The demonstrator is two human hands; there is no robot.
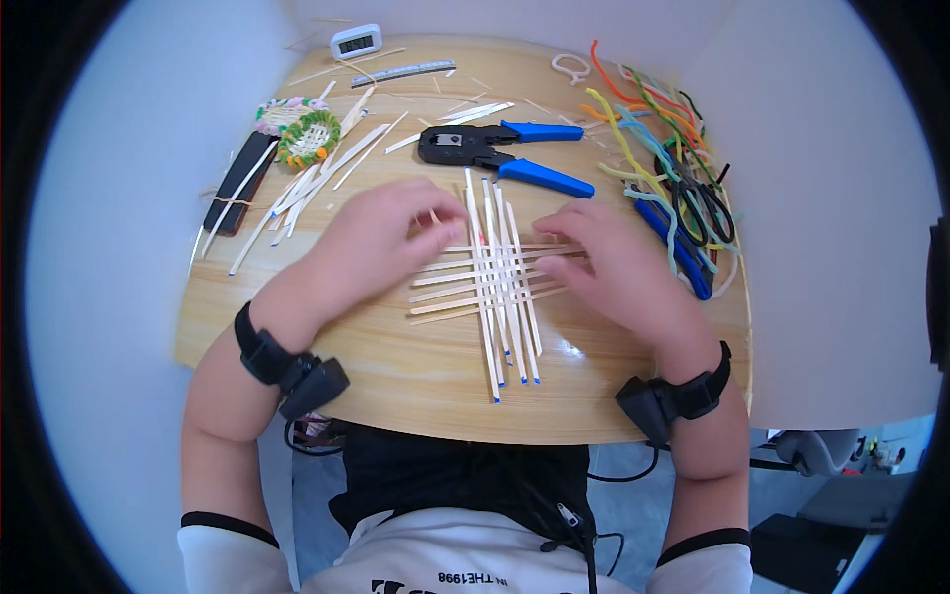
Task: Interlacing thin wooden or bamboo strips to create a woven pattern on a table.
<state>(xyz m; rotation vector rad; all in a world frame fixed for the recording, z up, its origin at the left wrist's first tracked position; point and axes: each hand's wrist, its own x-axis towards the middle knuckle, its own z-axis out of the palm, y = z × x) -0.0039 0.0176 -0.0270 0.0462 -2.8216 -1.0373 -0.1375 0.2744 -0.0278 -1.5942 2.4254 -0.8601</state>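
A lattice of pale wooden strips [503,287] lies flat on the table, several strips running lengthwise and several crossing them. Some lengthwise strips have blue ends. My left hand [401,228] is at the lattice's upper left, its fingers bent, with a gap between thumb and forefinger. At the right side, my right hand [614,259] hovers over or touches the ends of the crosswise strips, thumb and forefinger apart. Whether its fingertips press on a strip is hard to see. Just beyond the lattice sits a blue-handled crimping tool [465,147].
Loose strips [322,183], a round green woven piece [309,139] and a dark block with a rubber band [237,188] lie at left. A ruler [404,73] and small clock [356,42] are at the back. Coloured fuzzy stems [633,129] and black scissors [701,210] lie at right.
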